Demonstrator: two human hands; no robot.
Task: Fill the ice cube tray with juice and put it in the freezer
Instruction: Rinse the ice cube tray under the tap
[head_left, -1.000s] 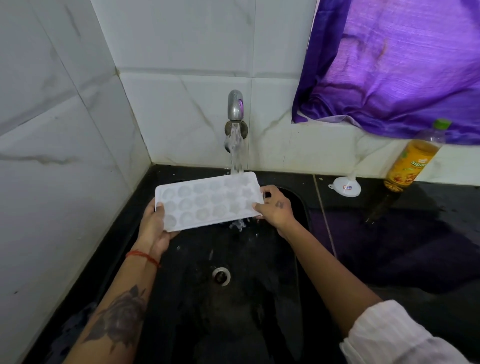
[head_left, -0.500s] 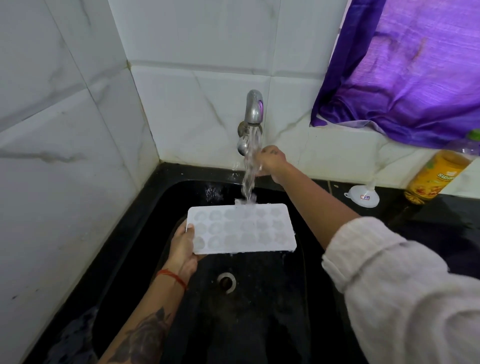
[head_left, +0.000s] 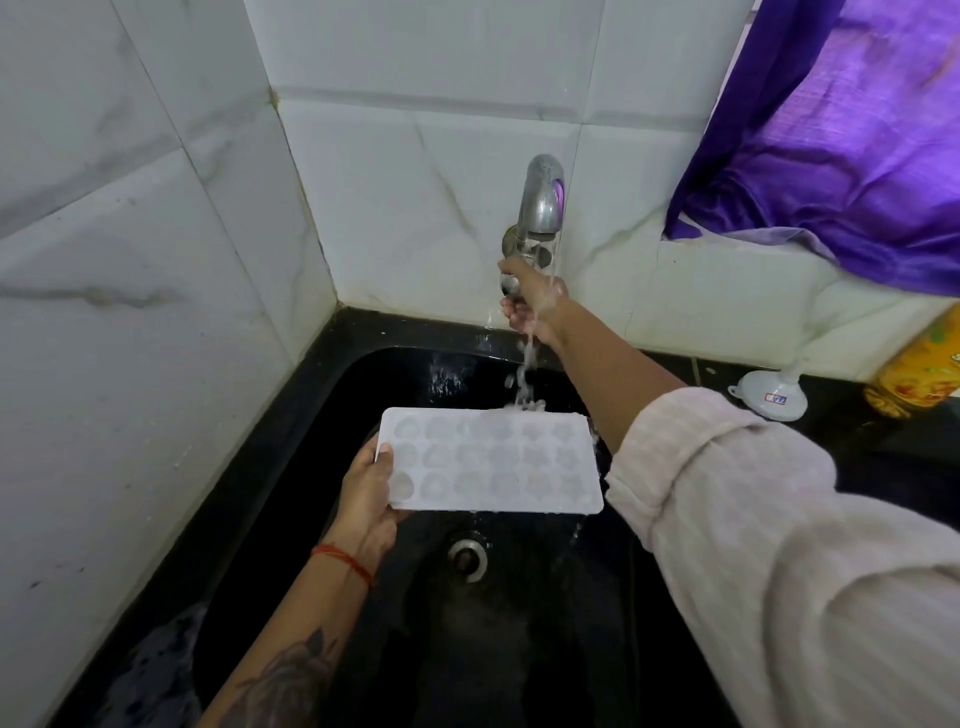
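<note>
Fingers of left hand (head_left: 366, 496) grip white moulded ice cube tray (head_left: 491, 460); right hand (head_left: 530, 304) fingers curl round metal tap knob (head_left: 511, 283).

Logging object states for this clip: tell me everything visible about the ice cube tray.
The ice cube tray is white, rectangular, plastic-looking, with three rows of shallow shaped moulds. It is held roughly level over the black sink, above the drain. The left hand grips its left short edge, thumb on top. Water from the tap falls past the right hand at the tap's knob and strikes the tray's far edge; water drips off its near right corner.
</note>
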